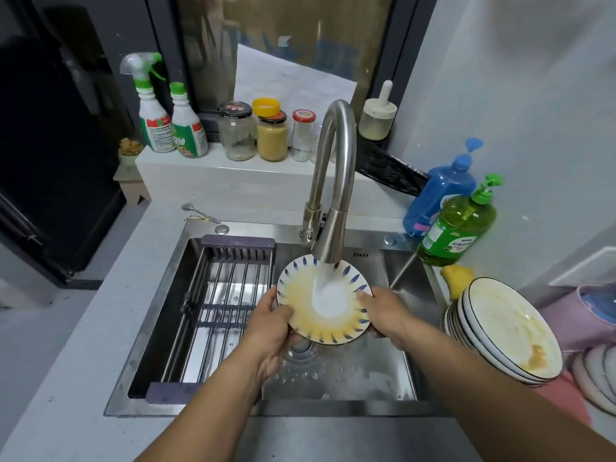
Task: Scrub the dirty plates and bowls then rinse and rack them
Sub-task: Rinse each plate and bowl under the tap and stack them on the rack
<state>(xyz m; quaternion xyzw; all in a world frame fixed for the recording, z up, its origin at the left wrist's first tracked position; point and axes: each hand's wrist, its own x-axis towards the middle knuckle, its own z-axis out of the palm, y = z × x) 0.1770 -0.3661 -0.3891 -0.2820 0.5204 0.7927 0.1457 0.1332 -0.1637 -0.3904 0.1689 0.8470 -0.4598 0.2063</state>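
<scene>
A small white plate with blue leaf marks round its rim is smeared yellow. I hold it tilted over the steel sink, under the running tap. Water hits its centre. My left hand grips the plate's left rim. My right hand grips the right rim. A stack of dirty white plates with dark rims leans on the counter right of the sink, stained yellow. A dark wire rack lies across the sink's left half and holds nothing.
A yellow sponge lies behind the plate stack. Green and blue soap bottles stand at the back right. Jars and spray bottles line the ledge behind the tap. A spoon lies at the sink's back left. More dishes sit at far right.
</scene>
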